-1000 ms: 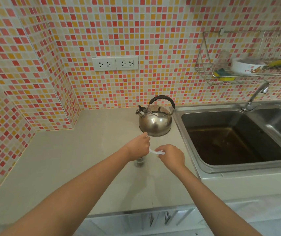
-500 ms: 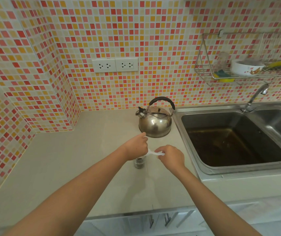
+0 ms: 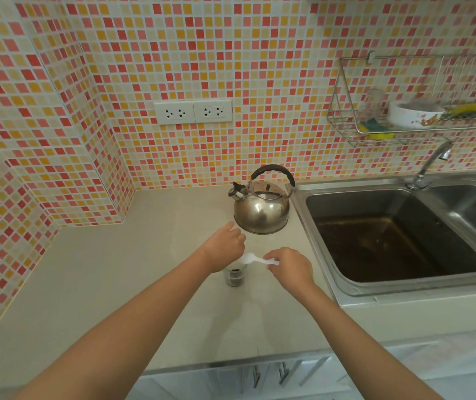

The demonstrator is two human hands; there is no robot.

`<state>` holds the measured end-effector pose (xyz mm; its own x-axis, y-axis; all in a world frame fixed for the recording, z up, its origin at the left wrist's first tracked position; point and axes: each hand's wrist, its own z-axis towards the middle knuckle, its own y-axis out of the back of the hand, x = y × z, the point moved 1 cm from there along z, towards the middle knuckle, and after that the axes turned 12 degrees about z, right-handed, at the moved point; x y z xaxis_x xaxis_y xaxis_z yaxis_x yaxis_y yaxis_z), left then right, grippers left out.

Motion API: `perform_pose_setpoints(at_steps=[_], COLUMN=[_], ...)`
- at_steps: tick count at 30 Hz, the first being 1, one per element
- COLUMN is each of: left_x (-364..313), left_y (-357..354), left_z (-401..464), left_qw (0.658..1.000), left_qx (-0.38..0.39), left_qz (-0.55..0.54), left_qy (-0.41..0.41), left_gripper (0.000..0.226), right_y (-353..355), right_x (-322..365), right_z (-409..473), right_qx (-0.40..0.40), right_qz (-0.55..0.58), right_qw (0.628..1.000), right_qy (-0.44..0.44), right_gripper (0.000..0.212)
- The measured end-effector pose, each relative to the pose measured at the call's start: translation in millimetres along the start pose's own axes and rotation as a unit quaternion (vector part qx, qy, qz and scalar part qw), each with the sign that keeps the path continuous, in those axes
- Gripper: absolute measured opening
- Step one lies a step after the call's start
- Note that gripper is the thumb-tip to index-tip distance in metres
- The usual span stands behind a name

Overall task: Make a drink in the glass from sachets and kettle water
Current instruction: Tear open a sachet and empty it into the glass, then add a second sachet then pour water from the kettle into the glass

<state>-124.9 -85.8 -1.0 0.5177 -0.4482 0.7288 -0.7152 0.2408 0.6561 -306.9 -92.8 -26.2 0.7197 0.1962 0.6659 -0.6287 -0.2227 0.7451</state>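
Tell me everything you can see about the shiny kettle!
The kettle is a round, squat pot of shiny silvery metal, like polished steel. A black handle arches over its top, and a short spout with a dark cap points left. It stands upright on the beige countertop near the tiled wall, right beside the sink. Nothing holds it; the left hand is just in front, not touching.

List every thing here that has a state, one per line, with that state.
glass: upright on the counter, dark contents at the bottom
white plastic spoon: held over the glass, bowl toward the left hand
right hand: pinches the spoon handle
left hand: over the glass rim, grip unclear
kettle: upright, handle up, untouched
sink: tap off
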Motion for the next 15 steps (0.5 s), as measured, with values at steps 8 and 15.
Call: perform_pose_setpoints(at_steps=[8,15], left_x=[-3,-11], left_y=[-17,-22], left_z=[-10,-11], left_qw=[0.988,0.976], left_qx=[0.001,0.009], left_qz=[-0.11,-0.16], left_qy=[0.107,0.148], left_gripper=[0.032,0.045], right_y=[-3,-29], right_x=[-18,-41], right_z=[-11,2], right_qx=[-0.087,-0.045], right_qz=[0.107,0.318], right_qw=[0.989,0.898], right_qy=[-0.049,-0.302], right_gripper=[0.015,0.006])
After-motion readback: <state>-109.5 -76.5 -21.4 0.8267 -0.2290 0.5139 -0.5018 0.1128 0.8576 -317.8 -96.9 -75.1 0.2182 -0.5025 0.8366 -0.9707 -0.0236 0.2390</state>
